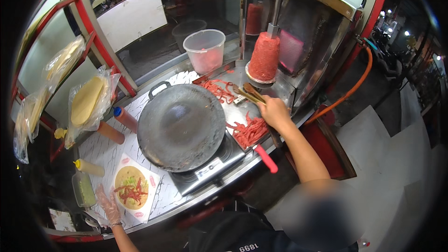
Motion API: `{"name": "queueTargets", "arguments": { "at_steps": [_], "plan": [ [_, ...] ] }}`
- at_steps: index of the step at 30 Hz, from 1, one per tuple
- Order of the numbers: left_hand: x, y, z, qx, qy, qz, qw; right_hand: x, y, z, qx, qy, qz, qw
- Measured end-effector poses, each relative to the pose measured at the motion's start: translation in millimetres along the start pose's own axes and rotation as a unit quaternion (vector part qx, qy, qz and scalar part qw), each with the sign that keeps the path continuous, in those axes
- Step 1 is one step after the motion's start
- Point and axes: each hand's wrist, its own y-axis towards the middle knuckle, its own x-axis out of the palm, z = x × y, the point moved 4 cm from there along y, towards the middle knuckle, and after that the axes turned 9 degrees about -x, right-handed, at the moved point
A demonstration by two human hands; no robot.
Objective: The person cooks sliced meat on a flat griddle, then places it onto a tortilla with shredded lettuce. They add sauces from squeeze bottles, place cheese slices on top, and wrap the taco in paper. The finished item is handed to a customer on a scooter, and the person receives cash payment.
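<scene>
Clamping tongs (251,95) in my right grip (274,110) over the meat tray (237,111); gloved left grip (109,206)'s loose, fingers apart, near the bench (164,196)'s front-left corner, beside a topped flatbread (123,175).

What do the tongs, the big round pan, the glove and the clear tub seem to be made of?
Tongs: possibly wood, from their brown, dull look; metal parts are not excluded.
Pan: probably metal, dark and worn, with a soft sheen in its middle.
Glove: thin clear plastic, apparently, wrinkled over the skin.
Tub: likely plastic, smooth and translucent.
</scene>
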Motion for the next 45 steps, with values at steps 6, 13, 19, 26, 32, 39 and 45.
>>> {"name": "queueTargets", "arguments": {
  "at_steps": [6,13,19,26,32,39,45],
  "plan": [
    [-13.7,-24.4,60.3,0.009,0.0,0.01,1.0,68.6,52.5,0.6,-0.065,-0.013,-0.025,0.997],
    [-49.7,-59.1,75.8,-0.061,0.06,0.009,0.996,28.5,53.4,-4.5,-0.138,0.029,-0.003,0.99],
    [-61.7,-74.7,49.7,-0.103,-0.024,0.064,0.992,39.4,41.4,-2.5,-0.148,0.035,-0.027,0.988],
    [-68.5,-78.5,76.2,-0.079,0.016,0.085,0.993,42.9,50.9,-3.7,-0.167,0.009,0.009,0.986],
    [-77.3,-78.3,30.2,-0.096,-0.067,0.095,0.989,-9.1,53.5,-23.7,-0.181,0.001,0.091,0.979],
    [-64.1,-44.9,3.8,-0.04,-0.111,0.047,0.992,-67.2,5.9,-140.6,-0.228,0.102,0.111,0.962],
    [1.1,-18.9,-11.0,0.046,-0.216,-0.018,0.975,0.9,-86.5,-324.5,-0.291,0.199,-0.038,0.935]
  ]
}}
